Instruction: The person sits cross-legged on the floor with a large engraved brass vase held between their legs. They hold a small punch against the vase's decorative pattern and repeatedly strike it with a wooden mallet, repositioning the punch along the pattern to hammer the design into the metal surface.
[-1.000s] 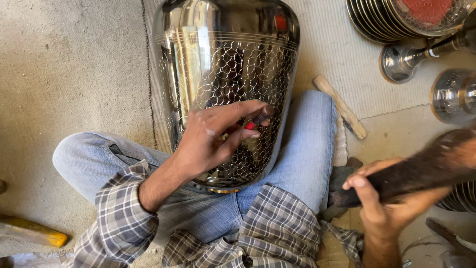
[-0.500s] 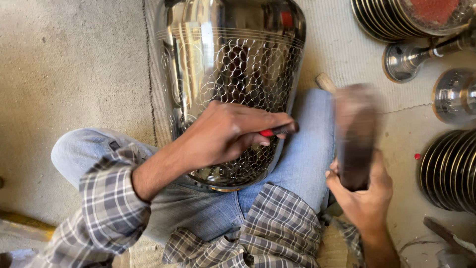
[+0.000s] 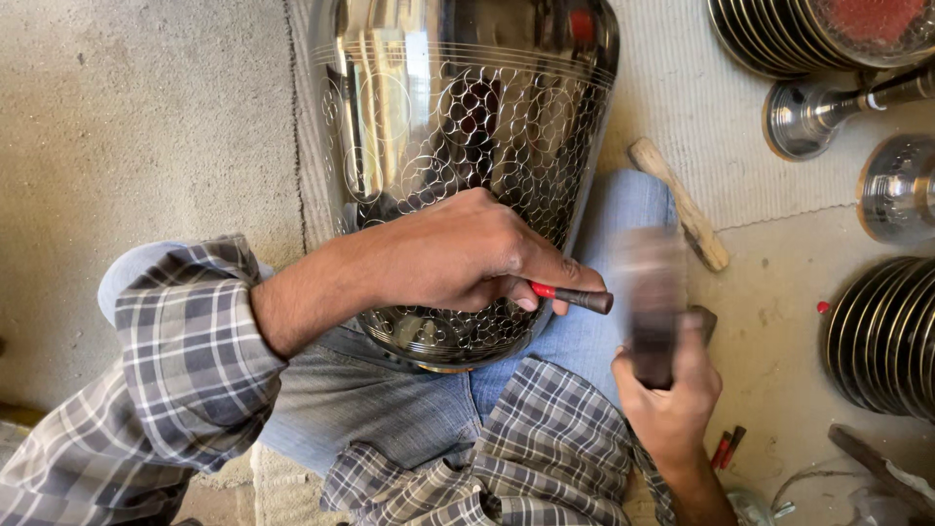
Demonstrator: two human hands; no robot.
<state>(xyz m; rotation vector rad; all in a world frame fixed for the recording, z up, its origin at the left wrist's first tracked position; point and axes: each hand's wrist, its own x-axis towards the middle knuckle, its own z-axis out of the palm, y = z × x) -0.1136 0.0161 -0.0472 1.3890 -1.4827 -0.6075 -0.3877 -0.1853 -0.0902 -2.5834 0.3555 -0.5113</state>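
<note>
A large polished metal vessel (image 3: 467,146), engraved with a net of overlapping circles, lies across the person's lap at 12 o'clock, its base toward the body. One vessel, one chisel, one mallet. The left hand (image 3: 458,255) rests knuckles-up on the vessel's lower wall, closed around a thin chisel (image 3: 573,296) with a red band, tip pointing to 3 o'clock. The right hand (image 3: 670,394), at 4 o'clock, grips a dark wooden mallet (image 3: 648,292), blurred and upright.

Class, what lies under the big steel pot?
The pot rests on the person's jeans and lap. The floor under its upper part and the lap beneath are covered.
</note>
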